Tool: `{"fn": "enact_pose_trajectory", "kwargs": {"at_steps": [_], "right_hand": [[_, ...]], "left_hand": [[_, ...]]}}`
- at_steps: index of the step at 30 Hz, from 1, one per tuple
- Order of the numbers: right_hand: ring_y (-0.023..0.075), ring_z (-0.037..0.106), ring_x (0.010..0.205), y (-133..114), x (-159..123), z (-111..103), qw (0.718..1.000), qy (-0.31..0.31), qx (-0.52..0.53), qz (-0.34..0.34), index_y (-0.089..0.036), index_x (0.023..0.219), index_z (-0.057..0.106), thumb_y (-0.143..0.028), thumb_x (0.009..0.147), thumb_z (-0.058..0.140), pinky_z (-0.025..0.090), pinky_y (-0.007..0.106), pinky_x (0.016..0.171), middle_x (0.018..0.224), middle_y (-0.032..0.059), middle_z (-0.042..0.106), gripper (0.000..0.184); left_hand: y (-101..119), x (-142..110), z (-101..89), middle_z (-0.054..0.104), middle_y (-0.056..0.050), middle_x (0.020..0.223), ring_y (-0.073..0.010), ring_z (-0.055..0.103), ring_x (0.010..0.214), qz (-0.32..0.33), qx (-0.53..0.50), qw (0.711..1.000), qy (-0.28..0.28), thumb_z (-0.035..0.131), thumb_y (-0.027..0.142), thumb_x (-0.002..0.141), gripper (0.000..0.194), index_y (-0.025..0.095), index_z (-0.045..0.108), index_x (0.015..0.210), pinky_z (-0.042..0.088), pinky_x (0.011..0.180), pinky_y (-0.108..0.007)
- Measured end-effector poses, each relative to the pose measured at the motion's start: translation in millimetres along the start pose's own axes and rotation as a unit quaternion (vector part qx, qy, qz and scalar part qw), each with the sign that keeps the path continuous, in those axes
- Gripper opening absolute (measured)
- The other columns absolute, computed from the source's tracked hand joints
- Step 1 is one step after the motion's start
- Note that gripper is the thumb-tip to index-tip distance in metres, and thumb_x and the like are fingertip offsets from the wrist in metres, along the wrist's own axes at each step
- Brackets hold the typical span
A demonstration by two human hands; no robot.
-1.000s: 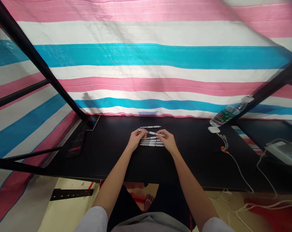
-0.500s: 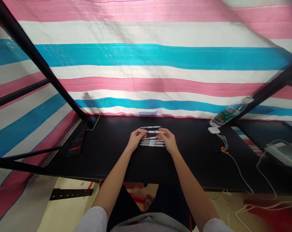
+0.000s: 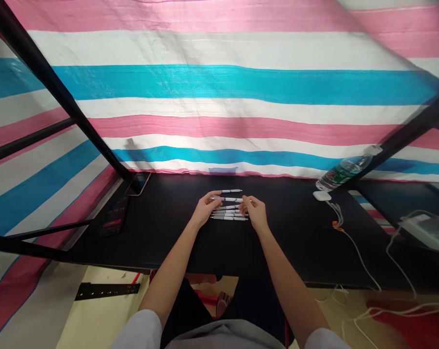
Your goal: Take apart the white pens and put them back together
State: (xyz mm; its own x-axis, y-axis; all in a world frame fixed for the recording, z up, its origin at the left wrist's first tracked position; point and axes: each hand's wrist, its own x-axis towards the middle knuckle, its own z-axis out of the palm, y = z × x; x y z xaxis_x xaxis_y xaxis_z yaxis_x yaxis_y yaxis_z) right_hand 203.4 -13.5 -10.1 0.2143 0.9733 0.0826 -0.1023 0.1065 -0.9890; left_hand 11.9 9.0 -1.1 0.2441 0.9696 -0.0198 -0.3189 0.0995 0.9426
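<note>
A white pen [image 3: 231, 199] with dark markings lies crosswise between my two hands. My left hand [image 3: 204, 208] pinches its left end, and my right hand [image 3: 254, 211] has thumb and fingers closed on its right end. Beyond it, another white pen [image 3: 231, 191] rests on the black table [image 3: 161, 218]. On the near side several similar pens [image 3: 228, 218] lie side by side in a row, roughly parallel. Fingers of both hands partly cover the ends of the upper ones in that row.
At the right, a clear plastic bottle [image 3: 345, 172] leans by the black frame, with a white charger [image 3: 321, 195] and cables below it. Two phones [image 3: 138, 184] lie at the left. A striped sheet [image 3: 219, 87] hangs behind the table.
My right hand has shifted its grip slightly, its fingers now curled more around the pen's right end. The left hand and the row of pens stay about where they were.
</note>
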Motion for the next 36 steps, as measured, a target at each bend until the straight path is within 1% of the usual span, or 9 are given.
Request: {"fn": "enact_pose_trajectory", "kwargs": {"at_steps": [4,7,11,13,18,21,25,31,36], "right_hand": [[0.0128,0.055,0.043,0.6,0.6,-0.2,1.0,0.007,0.004,-0.003,-0.019,0.065,0.059,-0.061,0.073,0.068,0.043,0.024,0.037,0.057,0.0031,0.065,0.044],[0.0126,0.055,0.042,1.6,1.7,-0.9,1.0,0.014,0.013,-0.002,-0.018,0.065,0.059,-0.059,0.072,0.07,0.043,0.024,0.037,0.055,0.0028,0.064,0.043],[0.0122,0.054,0.042,2.2,2.6,-1.5,0.999,0.028,0.02,-0.004,-0.018,0.063,0.059,-0.058,0.072,0.07,0.041,0.023,0.037,0.054,0.0022,0.063,0.043],[0.012,0.054,0.042,1.9,2.5,-1.3,0.999,0.028,0.027,-0.005,-0.018,0.063,0.059,-0.058,0.072,0.07,0.041,0.023,0.037,0.055,0.002,0.063,0.042],[0.0124,0.054,0.043,1.2,2.2,-0.8,0.999,0.022,0.036,-0.007,-0.018,0.064,0.06,-0.057,0.071,0.071,0.041,0.023,0.037,0.055,0.002,0.063,0.042],[0.0122,0.054,0.043,1.5,2.5,-1.3,0.999,0.031,0.031,-0.009,-0.018,0.065,0.06,-0.058,0.071,0.071,0.041,0.023,0.037,0.055,0.0018,0.063,0.042],[0.0117,0.054,0.042,1.9,2.9,-1.6,0.999,0.037,0.034,-0.01,-0.019,0.064,0.061,-0.058,0.072,0.071,0.041,0.022,0.037,0.054,0.0014,0.063,0.041],[0.0119,0.054,0.043,2.4,2.6,-0.9,0.999,0.029,0.039,-0.005,-0.019,0.064,0.061,-0.056,0.071,0.072,0.041,0.023,0.037,0.054,0.001,0.063,0.039],[0.0114,0.054,0.043,2.0,2.3,-0.8,0.999,0.034,0.04,-0.008,-0.019,0.064,0.061,-0.056,0.072,0.072,0.041,0.022,0.037,0.054,0.0008,0.063,0.04]], "left_hand": [[0.1,1.9,-0.2,0.061,-0.002,0.067,-0.0102,0.055,0.06,0.004,-0.021,0.999,0.043,0.076,0.042,0.071,0.035,0.013,0.067,0.088,0.044,0.059,-0.025],[1.3,2.2,-0.4,0.059,-0.001,0.065,-0.0094,0.053,0.06,0.016,-0.016,0.999,0.046,0.079,0.039,0.068,0.031,0.013,0.066,0.077,0.043,0.059,-0.024],[2.7,2.3,0.8,0.065,-0.005,0.086,-0.0141,0.06,0.08,0.041,-0.03,0.997,0.051,0.083,0.033,0.063,0.034,0.015,0.069,0.089,0.049,0.07,-0.026],[1.8,3.2,0.5,0.065,-0.006,0.084,-0.0138,0.059,0.077,0.038,-0.031,0.997,0.066,0.08,0.039,0.066,0.037,0.014,0.07,0.091,0.048,0.065,-0.025],[-2.4,5.1,-3.2,0.059,-0.004,0.063,-0.0091,0.05,0.054,0.031,0.025,0.996,0.083,0.071,0.05,0.074,0.038,0.011,0.07,0.076,0.04,0.051,-0.024],[-2.1,4.8,-3.4,0.062,-0.003,0.07,-0.0094,0.053,0.059,0.061,0.033,0.996,0.061,0.076,0.042,0.07,0.032,0.013,0.072,0.086,0.044,0.058,-0.024],[-1.8,4.8,-2.2,0.066,-0.004,0.081,-0.0117,0.058,0.069,0.07,0.014,0.995,0.065,0.077,0.042,0.069,0.039,0.015,0.069,0.096,0.046,0.062,-0.025],[-4.0,4.4,-3.6,0.059,-0.003,0.062,-0.008,0.048,0.051,0.037,0.093,0.992,0.078,0.068,0.05,0.076,0.039,0.012,0.066,0.069,0.038,0.05,-0.023],[-1.1,3.5,-2.4,0.061,-0.001,0.071,-0.0076,0.05,0.056,0.067,0.06,0.995,0.053,0.072,0.043,0.073,0.037,0.014,0.07,0.096,0.041,0.056,-0.023]]}}
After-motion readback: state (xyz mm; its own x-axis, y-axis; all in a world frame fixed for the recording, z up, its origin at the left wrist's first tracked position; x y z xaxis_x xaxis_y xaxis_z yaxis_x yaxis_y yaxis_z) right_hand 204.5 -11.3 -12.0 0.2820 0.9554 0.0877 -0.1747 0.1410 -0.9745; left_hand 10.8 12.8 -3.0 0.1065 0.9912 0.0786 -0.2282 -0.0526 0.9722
